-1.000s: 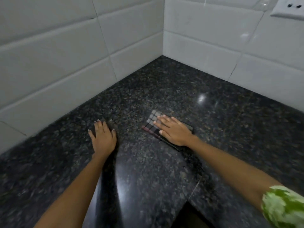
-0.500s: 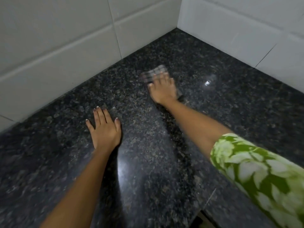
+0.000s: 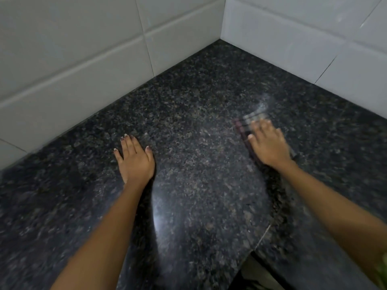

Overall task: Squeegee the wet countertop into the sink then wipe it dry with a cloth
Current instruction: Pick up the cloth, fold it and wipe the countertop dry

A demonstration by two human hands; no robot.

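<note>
A folded checked cloth (image 3: 246, 122) lies flat on the dark speckled granite countertop (image 3: 188, 101), right of centre. My right hand (image 3: 269, 144) presses palm-down on it with fingers spread, covering most of it; the cloth and hand are motion-blurred. My left hand (image 3: 135, 159) rests flat on the bare counter to the left, fingers apart, holding nothing. No squeegee and no sink are in view.
White tiled walls (image 3: 83, 59) meet in a corner (image 3: 221, 38) at the back and bound the counter on the left and the far right. The inner corner edge of the counter (image 3: 254, 248) drops off at the bottom right, with a seam running up from it.
My right hand has slid the cloth from near the back corner toward the right and nearer to me. My left hand stays planted on the counter.
</note>
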